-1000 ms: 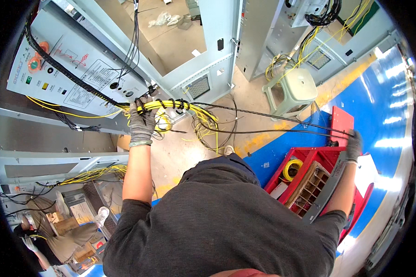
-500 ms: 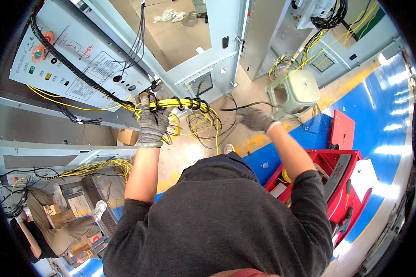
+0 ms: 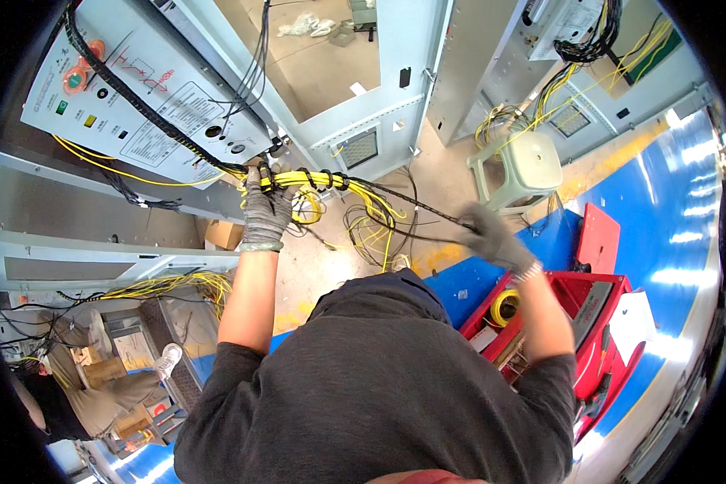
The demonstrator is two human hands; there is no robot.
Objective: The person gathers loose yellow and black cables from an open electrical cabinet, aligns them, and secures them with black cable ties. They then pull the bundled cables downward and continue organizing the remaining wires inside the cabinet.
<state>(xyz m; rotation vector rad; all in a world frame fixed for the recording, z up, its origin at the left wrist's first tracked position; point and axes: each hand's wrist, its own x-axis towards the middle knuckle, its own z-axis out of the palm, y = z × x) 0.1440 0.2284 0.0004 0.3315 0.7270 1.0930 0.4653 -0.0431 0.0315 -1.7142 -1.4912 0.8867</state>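
Observation:
In a grey knit glove, my left hand [image 3: 266,214] is closed around a bundle of yellow cables [image 3: 313,181] wrapped at intervals with black ties. Off to the right, my right hand [image 3: 496,239], also gloved and smeared by motion, grips a black cable [image 3: 415,203] that stretches from the bundle to its fingers. Loose loops of yellow wire [image 3: 377,216] hang below the bundle toward the floor. Left of my left hand, a black-sleeved harness [image 3: 149,133] runs up across a light control panel [image 3: 129,105] with buttons and sockets.
Open cabinet frames [image 3: 399,89] stand ahead. A pale green stool [image 3: 524,165] is at the right, above a red tool cart [image 3: 573,302] holding a yellow roll [image 3: 504,307]. A small cardboard box [image 3: 223,234] sits left. At lower left, another person's leg [image 3: 121,399] shows.
My right hand has moved right and nearer to me, drawing the black cable straighter. My left hand stays on the yellow bundle. The view has shifted slightly.

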